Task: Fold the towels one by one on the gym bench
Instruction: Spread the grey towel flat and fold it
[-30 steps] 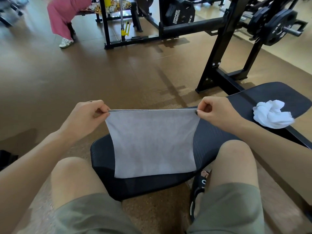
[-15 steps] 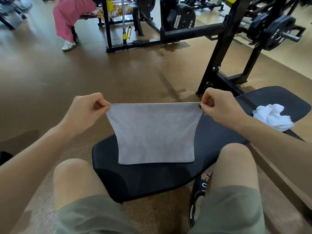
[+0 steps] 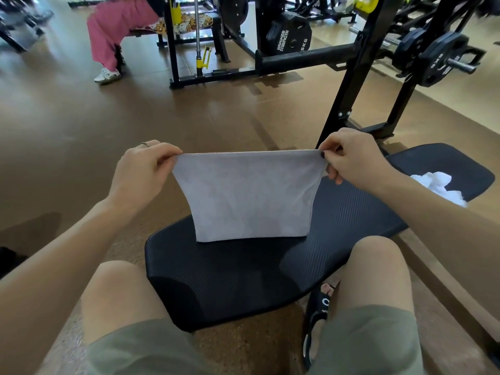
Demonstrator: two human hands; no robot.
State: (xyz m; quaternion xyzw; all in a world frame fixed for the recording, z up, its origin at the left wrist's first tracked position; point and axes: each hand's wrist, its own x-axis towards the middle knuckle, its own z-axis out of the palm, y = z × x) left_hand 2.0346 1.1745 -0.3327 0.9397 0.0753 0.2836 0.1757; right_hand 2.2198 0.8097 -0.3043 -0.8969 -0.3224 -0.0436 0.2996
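A grey towel [image 3: 249, 196] hangs doubled over, stretched taut between my hands above the black gym bench [image 3: 243, 280]. My left hand [image 3: 140, 171] pinches its top left corner and my right hand [image 3: 354, 158] pinches its top right corner. The towel's bottom edge hangs close over the bench pad; I cannot tell whether it touches. A crumpled white towel [image 3: 438, 186] lies on the far right end of the bench, partly hidden behind my right forearm.
My knees straddle the near end of the bench. A black weight rack [image 3: 359, 85] with plates stands behind the bench on the right. A person in pink trousers [image 3: 113, 31] sits at a machine at the far left. Brown floor spreads between.
Both hands have lifted the grey towel higher, so its bottom edge has risen from the near part of the bench toward the middle. The pinches are unchanged.
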